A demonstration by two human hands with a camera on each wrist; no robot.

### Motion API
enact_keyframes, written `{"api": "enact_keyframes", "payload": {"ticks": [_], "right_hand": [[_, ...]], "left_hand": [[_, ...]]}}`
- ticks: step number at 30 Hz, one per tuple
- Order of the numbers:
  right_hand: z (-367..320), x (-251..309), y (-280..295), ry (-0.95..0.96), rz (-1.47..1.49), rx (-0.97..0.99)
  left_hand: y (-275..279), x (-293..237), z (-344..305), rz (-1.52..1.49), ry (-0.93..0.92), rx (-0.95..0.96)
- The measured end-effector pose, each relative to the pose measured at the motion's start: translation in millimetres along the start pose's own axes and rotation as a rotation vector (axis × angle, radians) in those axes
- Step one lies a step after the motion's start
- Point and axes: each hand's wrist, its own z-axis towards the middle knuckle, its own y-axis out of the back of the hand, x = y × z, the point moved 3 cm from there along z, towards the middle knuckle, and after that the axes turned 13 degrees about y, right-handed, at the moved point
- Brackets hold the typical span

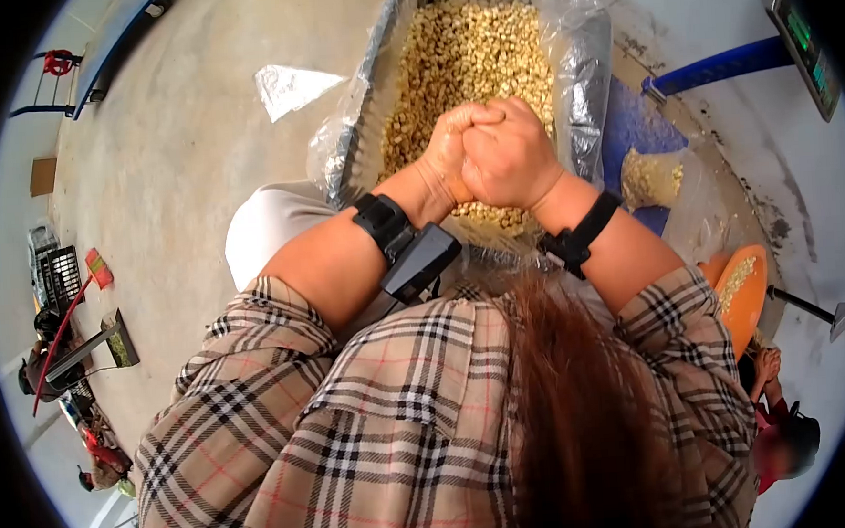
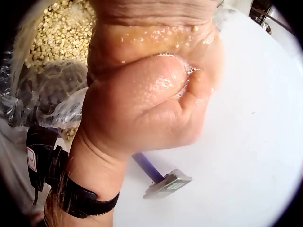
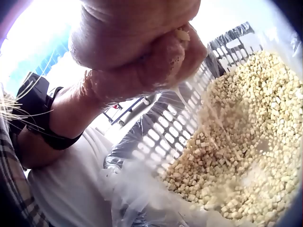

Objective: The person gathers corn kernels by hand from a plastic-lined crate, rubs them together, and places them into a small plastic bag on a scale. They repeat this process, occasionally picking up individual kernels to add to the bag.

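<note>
Over a slotted plastic crate (image 1: 367, 80) lined with clear plastic, my left hand (image 1: 449, 155) and right hand (image 1: 514, 152) are clasped tightly together. Small pale-yellow diced pieces (image 1: 473, 51) fill much of the crate. In the right wrist view, a yellowish bit (image 3: 182, 34) pokes out between the clenched fingers, and cloudy liquid (image 3: 182, 100) runs from them toward the crate. The rest of what the hands squeeze is hidden inside them. Wet, foamy skin shows on the right hand (image 2: 147, 104) in the left wrist view.
A digital scale display (image 1: 803, 48) on a blue post stands at the right, above a blue platform (image 1: 640, 123) bearing a plastic bag of diced pieces (image 1: 652, 177). An orange basin (image 1: 744, 300) lies lower right. Other people (image 1: 785, 441) are at the edges.
</note>
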Motion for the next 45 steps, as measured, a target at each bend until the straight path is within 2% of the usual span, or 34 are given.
{"api": "enact_keyframes", "payload": {"ticks": [7, 8, 11, 14, 18, 24, 27, 28, 32, 35, 39, 45], "right_hand": [[-7.1, -1.1, -6.2, 0.0, -0.038, -0.035], [-7.1, -0.6, -5.8, -0.005, -0.038, -0.036], [-7.6, -2.0, -6.7, -0.011, -0.039, -0.037], [-13.9, -6.7, -9.1, -0.009, -0.016, -0.031], [-11.5, -8.8, -2.2, 0.002, 0.002, 0.006], [6.4, -4.8, 20.1, -0.049, 0.05, 0.252], [18.8, 1.5, 31.9, -0.097, 0.109, 0.227], [16.9, 0.1, 32.5, -0.119, 0.112, 0.261], [16.9, 7.1, 44.3, -0.237, 0.084, 0.154], [13.5, 18.4, 55.2, -0.439, 0.044, 0.076], [-10.9, 25.6, 40.0, -0.944, 0.38, -0.037], [-32.3, 20.3, 17.3, -0.989, 0.412, -0.163]], "left_hand": [[6.7, -2.0, 5.1, -0.017, 0.047, 0.116], [14.5, -3.2, 9.6, 0.003, -0.03, 0.008], [27.2, -0.3, 14.3, -0.056, 0.251, 0.45], [13.4, 0.4, 14.1, 0.008, -0.068, 0.009], [3.0, 3.1, 12.3, -0.032, -0.039, 0.063], [-16.6, 2.2, 0.3, -0.148, -0.049, 0.051], [-27.1, 2.5, -12.7, -0.15, -0.173, -0.162], [-26.8, 0.9, -12.9, -0.12, -0.196, -0.112], [-25.6, 0.2, -11.8, -0.175, -0.19, 0.041], [-16.6, -2.0, -5.8, -0.185, -0.232, 0.073], [-17.6, -2.0, -10.3, -0.103, -0.294, 0.029], [-19.9, 2.3, -13.6, 0.002, -0.369, -0.018]]}}
